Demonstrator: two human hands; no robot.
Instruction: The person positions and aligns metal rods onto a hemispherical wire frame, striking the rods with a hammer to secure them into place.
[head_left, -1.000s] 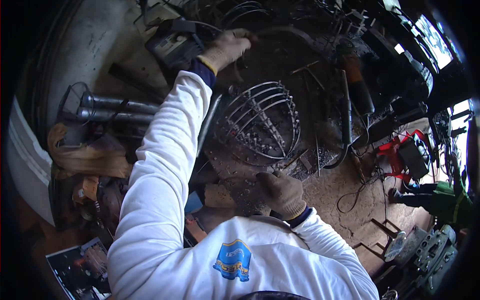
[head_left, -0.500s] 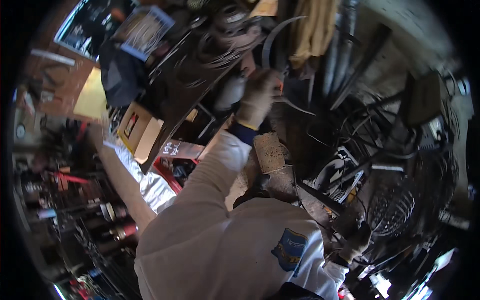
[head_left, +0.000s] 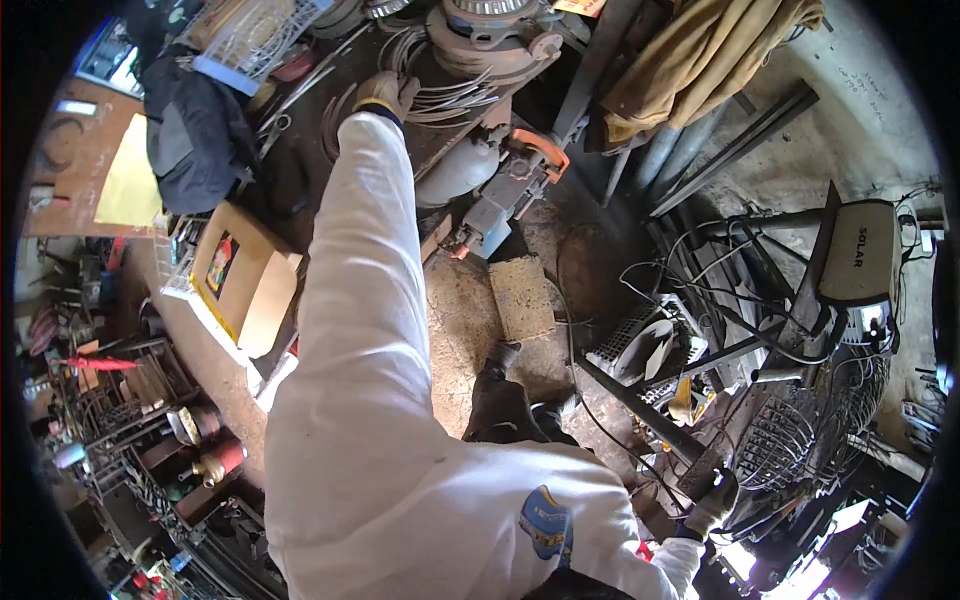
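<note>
My left hand (head_left: 390, 96), in a tan work glove with a yellow cuff, reaches far forward over a dark workbench. Its fingers curl down beside coils of thin metal rod (head_left: 455, 100); whatever is under them is hidden. Just ahead and right of it stands a round rusty machine part (head_left: 490, 50) with a toothed bearing on top. Low at the right, my gloved right hand (head_left: 712, 502) hangs near a dark bar and cables; its fingers are too small and dark to read. An orange-handled power tool (head_left: 515, 185) lies beyond the bench edge, next to a grey cylinder (head_left: 458, 172).
A tan block (head_left: 522, 298) lies on the floor before my feet. An open cardboard box (head_left: 245, 275) stands left of my arm. At right are a plastic crate (head_left: 655, 340), loose cables, metal bars and a boxy welding machine (head_left: 858, 250). Brown cloth (head_left: 690, 70) hangs ahead.
My left hand has moved left and farther forward, away from the orange-handled tool, to the coils on the bench. My right hand stays low at the right. The view has shifted and sharpened.
</note>
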